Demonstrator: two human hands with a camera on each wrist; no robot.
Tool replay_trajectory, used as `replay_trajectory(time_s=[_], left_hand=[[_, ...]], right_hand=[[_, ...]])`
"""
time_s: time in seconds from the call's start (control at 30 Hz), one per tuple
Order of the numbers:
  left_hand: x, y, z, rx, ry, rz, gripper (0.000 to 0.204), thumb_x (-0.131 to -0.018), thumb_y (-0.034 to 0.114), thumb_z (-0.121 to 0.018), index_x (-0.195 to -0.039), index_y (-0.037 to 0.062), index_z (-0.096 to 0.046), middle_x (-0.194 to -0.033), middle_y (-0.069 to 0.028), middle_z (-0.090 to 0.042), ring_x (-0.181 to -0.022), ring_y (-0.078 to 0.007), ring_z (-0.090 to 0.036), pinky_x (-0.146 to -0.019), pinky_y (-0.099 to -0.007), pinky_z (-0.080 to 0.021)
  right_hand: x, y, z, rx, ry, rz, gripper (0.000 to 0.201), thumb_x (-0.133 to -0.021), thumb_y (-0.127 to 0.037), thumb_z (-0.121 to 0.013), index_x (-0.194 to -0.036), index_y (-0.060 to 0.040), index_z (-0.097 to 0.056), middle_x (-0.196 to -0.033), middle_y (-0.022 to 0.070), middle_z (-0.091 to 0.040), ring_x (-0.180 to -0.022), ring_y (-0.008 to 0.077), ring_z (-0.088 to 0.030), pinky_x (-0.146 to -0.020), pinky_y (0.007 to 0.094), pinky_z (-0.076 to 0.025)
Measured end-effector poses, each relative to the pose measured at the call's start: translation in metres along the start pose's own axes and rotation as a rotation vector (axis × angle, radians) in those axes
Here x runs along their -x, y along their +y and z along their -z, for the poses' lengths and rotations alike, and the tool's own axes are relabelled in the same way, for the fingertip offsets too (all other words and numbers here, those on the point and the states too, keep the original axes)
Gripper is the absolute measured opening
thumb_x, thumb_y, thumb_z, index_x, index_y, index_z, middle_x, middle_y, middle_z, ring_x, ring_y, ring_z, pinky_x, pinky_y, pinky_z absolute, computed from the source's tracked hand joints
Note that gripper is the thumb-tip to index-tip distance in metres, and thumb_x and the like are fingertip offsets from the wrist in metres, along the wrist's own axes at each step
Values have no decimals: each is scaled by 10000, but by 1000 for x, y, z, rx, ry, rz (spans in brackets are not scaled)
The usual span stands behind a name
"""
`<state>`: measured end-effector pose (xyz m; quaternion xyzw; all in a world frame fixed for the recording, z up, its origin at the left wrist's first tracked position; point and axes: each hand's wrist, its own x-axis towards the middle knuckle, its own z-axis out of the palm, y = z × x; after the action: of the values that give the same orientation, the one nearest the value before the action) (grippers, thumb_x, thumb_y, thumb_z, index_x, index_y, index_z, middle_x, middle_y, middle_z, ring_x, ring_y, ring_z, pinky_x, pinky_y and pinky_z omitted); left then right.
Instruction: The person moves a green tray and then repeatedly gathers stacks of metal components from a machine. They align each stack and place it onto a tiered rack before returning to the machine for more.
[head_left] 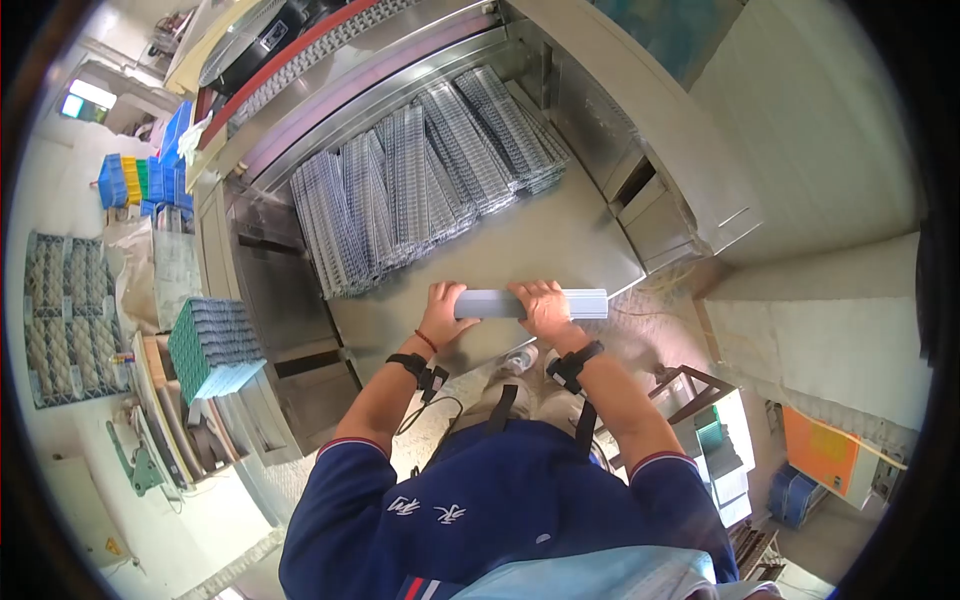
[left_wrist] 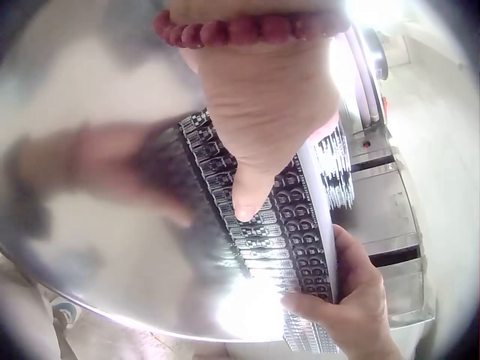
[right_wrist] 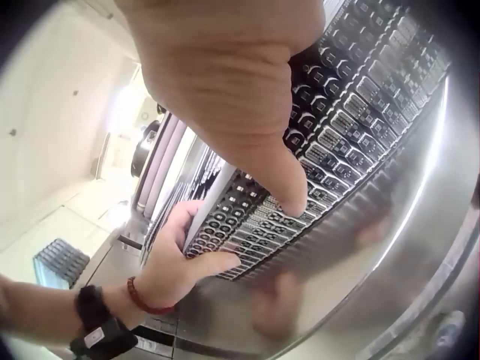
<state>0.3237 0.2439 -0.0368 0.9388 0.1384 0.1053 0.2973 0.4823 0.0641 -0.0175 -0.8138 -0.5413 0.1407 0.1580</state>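
Both hands hold one long, narrow circuit board panel (head_left: 490, 304), level above the front part of a metal worktop (head_left: 500, 250). Rows of black and silver circuit patterns cover the panel (left_wrist: 296, 225) in the left wrist view. The left hand (head_left: 440, 315), with a red bead bracelet above it, grips the left end, its thumb lying on the patterned face. Nearer the right end, the right hand (head_left: 545, 308) grips the same panel, thumb on the patterned face too. Its fingers are partly hidden behind the panel in the right wrist view.
Stacks of similar narrow panels (head_left: 410, 180) lie side by side at the back of the worktop, between metal side walls. A machine with a red rail (head_left: 290, 65) stands behind. At the left is a stack of green-edged trays (head_left: 215, 345); blue bins (head_left: 170, 180) stand farther back.
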Motion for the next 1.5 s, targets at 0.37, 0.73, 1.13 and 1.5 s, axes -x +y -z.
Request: replay_trajectory(time_s=[0.37, 0.73, 1.13, 1.5], left_hand=[[-27, 7, -1, 121, -266, -321, 604, -573, 189, -790, -1082, 68, -487, -1073, -139, -480, -996, -344, -440, -868, -441, -409], [-106, 197, 14, -25, -547, -839, 864, -397, 187, -846, -1173, 91, -480, -1209, -141, -445, -1123, -347, -404, -947, -442, -373], [-39, 365, -41, 170, -658, -1158, 863, -545, 338, -820, -1260, 36, -442, -1266, -168, -437, -1148, -351, -425, -962, -412, -362], [57, 402, -118, 55, -991, -1161, 782, -535, 226, -831, -1205, 35, -477, -1180, -142, -506, -991, -291, -552, -835, -350, -476]], right_hand=[[59, -32, -9, -15, 98, -348, 544, -628, -172, -645, -1152, -116, -509, -1022, 56, -581, -992, 205, -529, -839, 371, -370], [194, -58, 46, -304, 427, -856, 654, -593, -228, -741, -1174, -59, -494, -1037, 106, -573, -999, 265, -524, -850, 396, -399], [459, -163, 73, -1116, 1824, -726, 644, -602, -22, -758, -1189, 3, -493, -1136, 93, -574, -1031, 185, -550, -917, 319, -422], [657, -229, -182, -999, 2942, -952, 342, -811, -46, -596, -1141, -6, -514, -1035, 73, -595, -926, 189, -576, -818, 334, -489]])
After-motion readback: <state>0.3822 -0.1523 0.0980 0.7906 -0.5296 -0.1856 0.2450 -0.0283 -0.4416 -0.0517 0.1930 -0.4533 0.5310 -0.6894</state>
